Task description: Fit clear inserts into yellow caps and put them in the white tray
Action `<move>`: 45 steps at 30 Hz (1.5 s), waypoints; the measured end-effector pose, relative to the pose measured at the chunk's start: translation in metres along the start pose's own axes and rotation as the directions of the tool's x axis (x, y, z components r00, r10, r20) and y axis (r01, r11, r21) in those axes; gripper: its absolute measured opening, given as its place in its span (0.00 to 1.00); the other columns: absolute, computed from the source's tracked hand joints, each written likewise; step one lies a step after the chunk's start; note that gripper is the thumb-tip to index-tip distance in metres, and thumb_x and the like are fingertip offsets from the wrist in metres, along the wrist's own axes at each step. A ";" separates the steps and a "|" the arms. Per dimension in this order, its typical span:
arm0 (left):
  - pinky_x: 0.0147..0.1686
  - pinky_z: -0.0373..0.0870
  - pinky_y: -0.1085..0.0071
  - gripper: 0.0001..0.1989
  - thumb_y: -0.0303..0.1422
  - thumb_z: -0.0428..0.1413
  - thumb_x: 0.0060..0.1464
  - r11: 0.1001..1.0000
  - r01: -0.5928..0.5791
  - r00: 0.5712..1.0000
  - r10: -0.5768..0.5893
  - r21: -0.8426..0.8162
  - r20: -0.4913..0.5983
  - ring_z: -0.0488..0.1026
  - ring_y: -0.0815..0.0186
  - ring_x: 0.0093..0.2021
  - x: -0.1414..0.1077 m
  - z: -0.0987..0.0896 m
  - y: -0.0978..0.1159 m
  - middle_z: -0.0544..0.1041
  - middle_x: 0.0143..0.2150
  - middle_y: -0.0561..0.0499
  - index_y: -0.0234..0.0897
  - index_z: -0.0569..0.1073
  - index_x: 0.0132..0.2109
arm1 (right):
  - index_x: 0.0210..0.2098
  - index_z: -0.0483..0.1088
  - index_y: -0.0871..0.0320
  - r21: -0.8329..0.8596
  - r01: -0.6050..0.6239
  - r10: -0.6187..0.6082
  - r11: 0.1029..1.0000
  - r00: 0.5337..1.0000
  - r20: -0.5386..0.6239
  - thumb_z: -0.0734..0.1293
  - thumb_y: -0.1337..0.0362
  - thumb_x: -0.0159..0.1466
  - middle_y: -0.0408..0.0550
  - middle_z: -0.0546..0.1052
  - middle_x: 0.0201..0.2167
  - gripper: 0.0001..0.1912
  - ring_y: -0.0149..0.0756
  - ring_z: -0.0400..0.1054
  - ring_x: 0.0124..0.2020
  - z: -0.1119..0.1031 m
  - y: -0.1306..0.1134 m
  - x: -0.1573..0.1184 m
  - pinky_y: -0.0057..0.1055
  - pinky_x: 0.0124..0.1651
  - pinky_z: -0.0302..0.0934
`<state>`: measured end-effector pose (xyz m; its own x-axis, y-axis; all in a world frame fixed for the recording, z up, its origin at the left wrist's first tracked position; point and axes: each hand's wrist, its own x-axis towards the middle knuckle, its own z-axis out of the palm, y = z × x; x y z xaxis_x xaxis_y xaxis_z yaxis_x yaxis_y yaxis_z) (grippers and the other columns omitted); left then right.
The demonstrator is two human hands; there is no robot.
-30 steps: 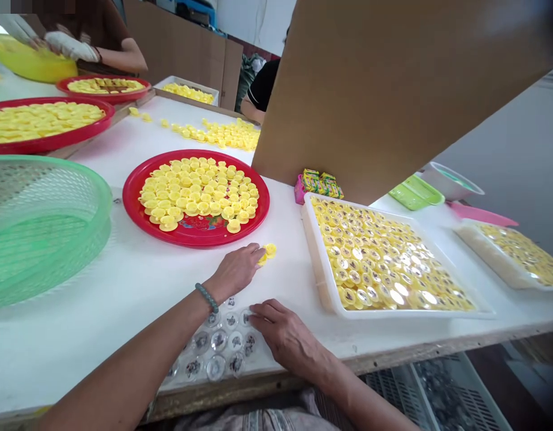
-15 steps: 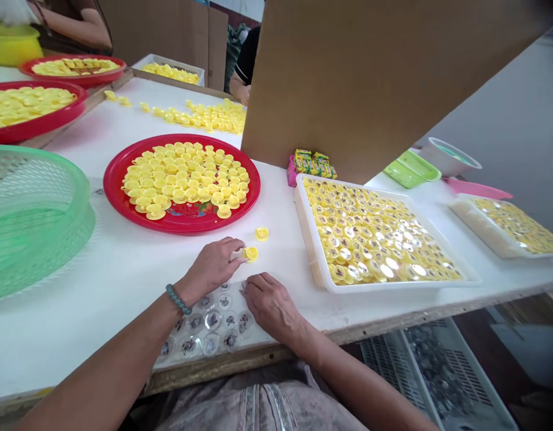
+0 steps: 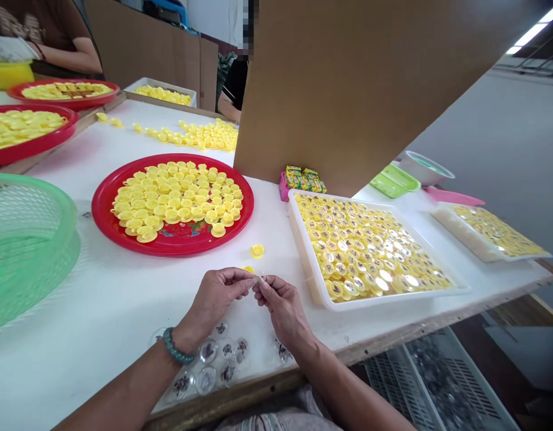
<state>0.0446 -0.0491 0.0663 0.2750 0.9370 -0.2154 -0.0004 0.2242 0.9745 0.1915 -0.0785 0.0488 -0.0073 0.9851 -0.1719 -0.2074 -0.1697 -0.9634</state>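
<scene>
My left hand (image 3: 217,299) and my right hand (image 3: 283,305) meet fingertip to fingertip above the white table, both pinching a small pale, clear piece (image 3: 258,278) whose shape is hard to make out. Just behind the fingertips, a yellow piece (image 3: 248,269) is partly hidden. Another yellow cup-like piece (image 3: 257,251) stands behind it on the table. Clear round discs with dark prints (image 3: 208,351) lie below my left wrist, which wears a green bead bracelet. One printed disc (image 3: 284,353) lies beside my right wrist.
A red tray (image 3: 177,246) of yellow pieces stands behind my left hand, a green basket (image 3: 65,227) at left. To the right is a white tray (image 3: 321,293) of finished-looking yellow pieces. A cardboard panel (image 3: 330,96) rises behind. Another person's arm (image 3: 73,60) is at upper left.
My left hand has left the yellow piece, and both hands have come together around the small clear piece. The view has tilted up slightly.
</scene>
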 end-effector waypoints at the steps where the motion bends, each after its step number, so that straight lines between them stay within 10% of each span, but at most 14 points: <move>1: 0.29 0.64 0.72 0.15 0.41 0.60 0.45 1.000 -0.006 1.000 0.006 0.004 -0.027 0.66 0.67 0.27 0.000 0.000 -0.001 0.76 0.28 0.49 0.35 0.77 0.36 | 0.29 0.71 0.60 -0.012 0.005 -0.005 1.000 1.000 -0.004 0.66 0.58 0.58 0.44 0.72 0.26 0.10 0.28 0.62 0.27 0.001 0.000 0.001 0.26 0.30 0.57; 15: 0.27 0.63 0.74 0.13 0.41 0.60 0.44 0.997 -0.010 0.993 0.001 -0.077 -0.116 0.65 0.69 0.26 0.003 0.002 -0.007 0.71 0.25 0.53 0.35 0.72 0.31 | 0.31 0.74 0.61 -0.290 -0.013 0.022 0.957 0.999 0.026 0.63 0.55 0.61 0.47 0.73 0.25 0.16 0.31 0.65 0.27 0.001 -0.007 0.000 0.28 0.31 0.62; 20: 0.24 0.58 0.76 0.13 0.39 0.62 0.41 0.983 0.093 0.996 -0.093 -0.158 0.007 0.62 0.72 0.23 0.005 -0.003 -0.006 0.69 0.23 0.55 0.34 0.70 0.29 | 0.44 0.70 0.58 -0.686 0.262 -0.277 0.679 0.957 0.092 0.67 0.59 0.58 0.49 0.73 0.35 0.16 0.34 0.67 0.32 -0.007 -0.009 -0.004 0.32 0.36 0.65; 27: 0.22 0.55 0.76 0.12 0.38 0.61 0.41 0.990 0.129 0.991 -0.127 -0.062 0.045 0.62 0.73 0.22 0.009 -0.007 -0.011 0.70 0.24 0.54 0.33 0.72 0.30 | 0.48 0.68 0.55 -0.773 0.557 -0.422 0.305 0.806 0.415 0.64 0.65 0.61 0.51 0.73 0.39 0.15 0.37 0.68 0.41 -0.012 -0.009 0.004 0.33 0.43 0.64; 34: 0.25 0.63 0.73 0.14 0.42 0.57 0.46 0.978 -0.007 0.987 0.041 0.209 -0.158 0.66 0.69 0.23 0.030 -0.023 -0.024 0.75 0.27 0.53 0.37 0.75 0.37 | 0.46 0.69 0.56 -0.835 0.492 -0.335 0.247 0.852 0.403 0.65 0.63 0.61 0.51 0.74 0.39 0.13 0.38 0.69 0.39 -0.017 -0.012 0.033 0.32 0.42 0.64; 45: 0.34 0.71 0.68 0.11 0.36 0.57 0.43 0.995 0.091 0.995 -0.089 0.029 -0.055 0.74 0.62 0.31 0.035 -0.018 -0.027 0.78 0.30 0.48 0.35 0.76 0.34 | 0.46 0.68 0.60 -0.833 0.545 -0.155 0.096 0.835 0.529 0.62 0.71 0.61 0.51 0.75 0.36 0.13 0.35 0.69 0.40 -0.013 -0.010 0.049 0.28 0.41 0.61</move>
<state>0.0371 -0.0176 0.0316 0.2209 0.9266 -0.3042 0.0528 0.3001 0.9524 0.2062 -0.0289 0.0469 -0.4911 0.8635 0.1146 0.7907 0.4971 -0.3573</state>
